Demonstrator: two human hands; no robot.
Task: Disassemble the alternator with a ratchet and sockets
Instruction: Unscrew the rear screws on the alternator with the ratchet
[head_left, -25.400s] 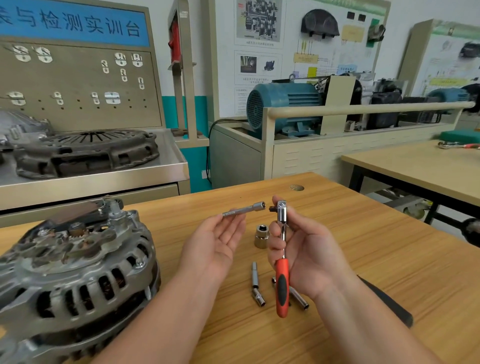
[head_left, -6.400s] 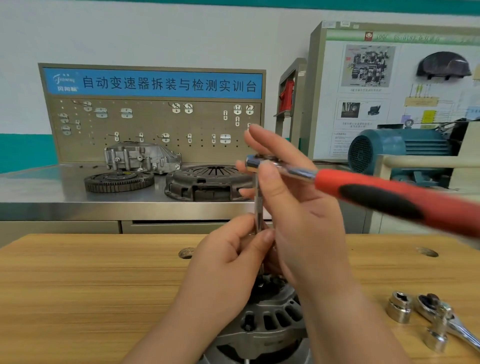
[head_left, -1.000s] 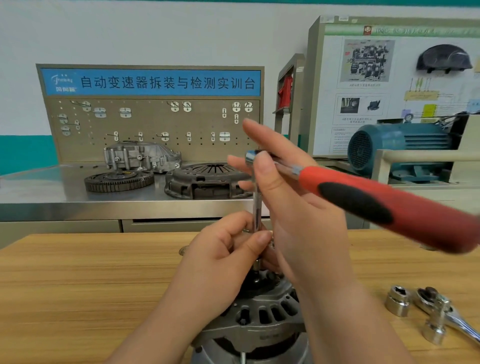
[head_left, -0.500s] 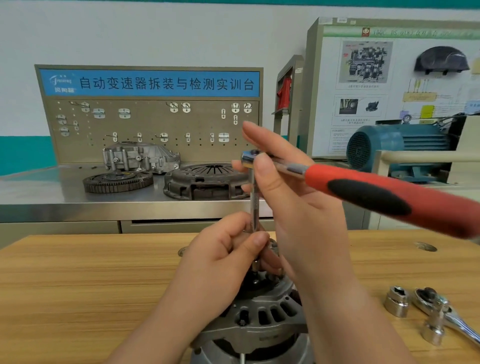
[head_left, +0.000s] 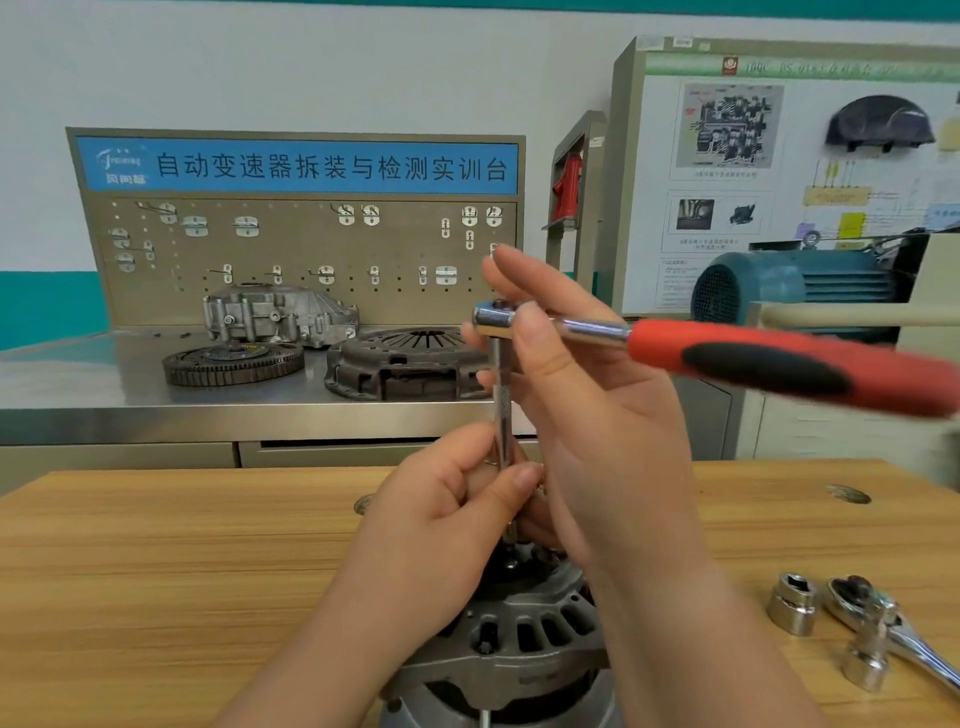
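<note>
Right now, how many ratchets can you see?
2. The red-handled ratchet is in the right hand, above the alternator. A bare metal one lies on the table, far right. Others may be out of view.

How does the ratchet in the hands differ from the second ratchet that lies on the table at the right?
The red-handled ratchet is held above the alternator by the right hand; the bare metal ratchet lies untouched on the wooden table. The first has a red and black grip, the second shows only shiny metal. The first drives a long thin extension, which the left hand steadies; the second carries a short socket. Both have chrome heads.
</note>
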